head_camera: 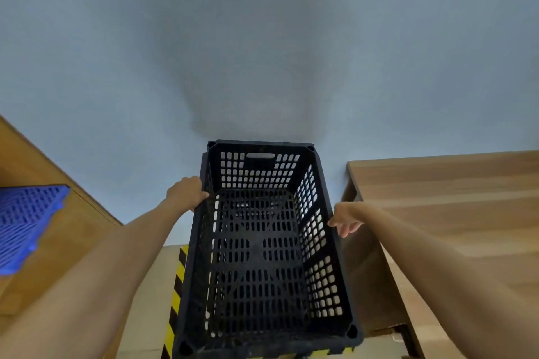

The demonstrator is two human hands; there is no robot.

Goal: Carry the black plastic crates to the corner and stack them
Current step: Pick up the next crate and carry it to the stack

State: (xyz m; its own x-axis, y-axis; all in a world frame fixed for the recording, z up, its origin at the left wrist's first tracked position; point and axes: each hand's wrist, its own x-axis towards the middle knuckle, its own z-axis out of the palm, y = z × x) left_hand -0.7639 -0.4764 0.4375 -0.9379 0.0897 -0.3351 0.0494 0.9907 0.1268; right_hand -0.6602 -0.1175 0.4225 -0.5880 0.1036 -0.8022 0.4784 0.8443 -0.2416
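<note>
Now at placement: black crate point(262, 242) sits against the pale wall point(262, 38), far end touching or nearly touching it, with the wooden desk point(452, 198) just to the crate's right and a wooden cabinet point(58, 227) off to its left. A yellow-and-black hazard strip point(178, 285) runs along the crate's left foot. Whether another crate lies beneath it — cannot tell from this angle, though a second rim seems to show at the far left corner.

Left hand point(186, 192): grip closed on the crate's left rim, fingers curled over the edge. Right hand point(345, 220): fingers loose and spread, beside the right wall of the crate, apparently not holding it — contact uncertain.

Judgement on the step: crate looks set down or nearly so. To finish well, keep the left grip on until the corners seat squarely, check all four corner posts line up with whatever is under them, then nudge the crate flush to the wall. Risk: a skewed seat would make later crates lean.

Contents: crate is empty; perforated floor and slotted walls fully visible. A blue perforated crate point(26, 224) rests on the cabinet, left of the black one; contents not visible.
</note>
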